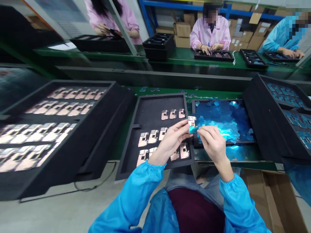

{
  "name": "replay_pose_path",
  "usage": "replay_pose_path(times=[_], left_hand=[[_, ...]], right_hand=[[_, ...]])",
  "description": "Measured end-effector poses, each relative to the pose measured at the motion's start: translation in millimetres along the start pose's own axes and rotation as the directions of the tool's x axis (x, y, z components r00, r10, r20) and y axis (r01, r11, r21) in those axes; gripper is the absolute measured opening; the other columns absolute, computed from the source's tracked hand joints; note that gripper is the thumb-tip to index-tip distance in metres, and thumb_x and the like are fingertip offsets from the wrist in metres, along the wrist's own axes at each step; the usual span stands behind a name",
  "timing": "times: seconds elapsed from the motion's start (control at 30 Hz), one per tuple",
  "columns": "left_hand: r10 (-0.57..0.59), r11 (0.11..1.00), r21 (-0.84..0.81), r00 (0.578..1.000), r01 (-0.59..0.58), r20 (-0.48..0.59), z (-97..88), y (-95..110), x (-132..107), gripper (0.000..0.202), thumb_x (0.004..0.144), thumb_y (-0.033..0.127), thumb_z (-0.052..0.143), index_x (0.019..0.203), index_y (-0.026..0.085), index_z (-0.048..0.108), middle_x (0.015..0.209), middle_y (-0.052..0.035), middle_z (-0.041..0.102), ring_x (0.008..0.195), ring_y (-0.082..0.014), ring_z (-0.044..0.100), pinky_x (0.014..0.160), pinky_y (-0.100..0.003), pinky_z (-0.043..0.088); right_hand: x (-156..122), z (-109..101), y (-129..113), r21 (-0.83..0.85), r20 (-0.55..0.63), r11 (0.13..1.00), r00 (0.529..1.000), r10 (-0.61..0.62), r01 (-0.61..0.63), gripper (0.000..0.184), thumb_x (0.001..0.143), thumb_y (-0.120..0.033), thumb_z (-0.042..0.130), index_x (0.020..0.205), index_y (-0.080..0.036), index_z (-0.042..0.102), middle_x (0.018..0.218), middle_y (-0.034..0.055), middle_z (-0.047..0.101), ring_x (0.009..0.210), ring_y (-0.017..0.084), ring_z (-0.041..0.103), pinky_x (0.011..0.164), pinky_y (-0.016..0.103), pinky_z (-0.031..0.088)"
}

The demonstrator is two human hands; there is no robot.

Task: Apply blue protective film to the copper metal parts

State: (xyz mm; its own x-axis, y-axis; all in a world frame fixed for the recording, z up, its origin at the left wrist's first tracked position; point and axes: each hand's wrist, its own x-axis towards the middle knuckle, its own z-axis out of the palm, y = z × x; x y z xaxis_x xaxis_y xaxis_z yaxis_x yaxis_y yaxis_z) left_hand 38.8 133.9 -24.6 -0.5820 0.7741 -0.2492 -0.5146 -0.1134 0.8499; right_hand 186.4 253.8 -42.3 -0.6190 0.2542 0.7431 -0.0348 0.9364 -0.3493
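Note:
My left hand [173,139] grips a small copper-and-silver board [192,121] by its edge, above the right side of a black foam tray [159,101]. A piece of shiny blue film [193,129] covers the board's lower part. At the film's right end, the fingertips of my right hand [213,140] are pinched together on it. Rows of similar copper-coloured boards [153,136] lie in the tray, some hidden under my left hand and wrist. Right of it, a second black tray [247,142] is covered with loose blue film pieces [218,111], partly behind my right hand.
Stacked black trays [97,142] with copper-coloured boards stand at left. More stacked trays [259,119] at right hold blue-covered boards. A few blue-covered pieces [155,89] lie on the green bench. A cardboard box [279,191] sits below right. Across the bench, co-workers [211,30] handle trays.

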Motion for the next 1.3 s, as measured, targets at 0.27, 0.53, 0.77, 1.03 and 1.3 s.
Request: replay_pose_path(times=[0.27,0.53,0.77,1.03,1.3], left_hand=[[0.259,0.960,0.186,0.910,-0.208,-0.324,-66.5,53,32,0.019,0.083,0.015,0.088,0.101,0.013,0.081,0.107,-0.0102,0.082,0.095,-0.0207,0.079,0.091,-0.035,0.065],[0.302,0.924,0.319,0.913,-0.210,-0.274,-66.1,63,24,0.032,0.078,0.027,0.093,0.104,0.013,0.081,0.108,-0.0118,0.082,0.095,-0.0252,0.080,0.089,-0.041,0.068],[0.203,0.925,0.351,0.969,-0.142,-0.141,-37.5,44,2,0.038,0.078,0.033,0.093,0.110,0.016,0.081,0.107,-0.0113,0.083,0.097,-0.0269,0.081,0.079,-0.035,0.068],[0.265,0.898,0.373,0.964,-0.233,-0.034,-28.1,32,-5,0.038,0.077,0.037,0.092,0.107,0.018,0.081,0.104,-0.0097,0.083,0.099,-0.0288,0.080,0.077,-0.038,0.071],[0.262,0.919,0.330,0.960,-0.216,-0.100,-21.9,32,-12,0.035,0.077,0.034,0.092,0.105,0.017,0.080,0.096,-0.0061,0.079,0.091,-0.0248,0.079,0.076,-0.035,0.071]], right_hand=[[12,5,14,0.219,-0.016,0.876,0.896,0.443,-0.429,0.012,0.106,-0.030,0.063,0.103,-0.023,0.073,0.098,0.0054,0.076,0.089,0.022,0.072,0.074,0.035,0.061],[46,27,0,0.270,0.137,0.935,0.970,0.199,-0.230,0.028,0.107,-0.025,0.060,0.133,-0.024,0.069,0.117,0.0104,0.074,0.097,0.022,0.073,0.073,0.036,0.064],[60,29,-15,0.343,0.118,0.912,0.974,0.194,-0.223,0.038,0.106,-0.026,0.065,0.143,-0.028,0.065,0.132,0.0108,0.070,0.105,0.023,0.072,0.071,0.034,0.066],[56,19,-14,0.324,0.119,0.937,0.988,0.096,-0.130,0.013,0.106,-0.021,0.065,0.114,-0.027,0.073,0.115,0.0075,0.079,0.108,0.026,0.073,0.080,0.041,0.064],[41,10,-15,0.293,0.140,0.956,0.989,-0.045,0.003,0.019,0.105,-0.014,0.066,0.118,-0.026,0.073,0.109,0.0076,0.081,0.103,0.025,0.074,0.084,0.041,0.062]])
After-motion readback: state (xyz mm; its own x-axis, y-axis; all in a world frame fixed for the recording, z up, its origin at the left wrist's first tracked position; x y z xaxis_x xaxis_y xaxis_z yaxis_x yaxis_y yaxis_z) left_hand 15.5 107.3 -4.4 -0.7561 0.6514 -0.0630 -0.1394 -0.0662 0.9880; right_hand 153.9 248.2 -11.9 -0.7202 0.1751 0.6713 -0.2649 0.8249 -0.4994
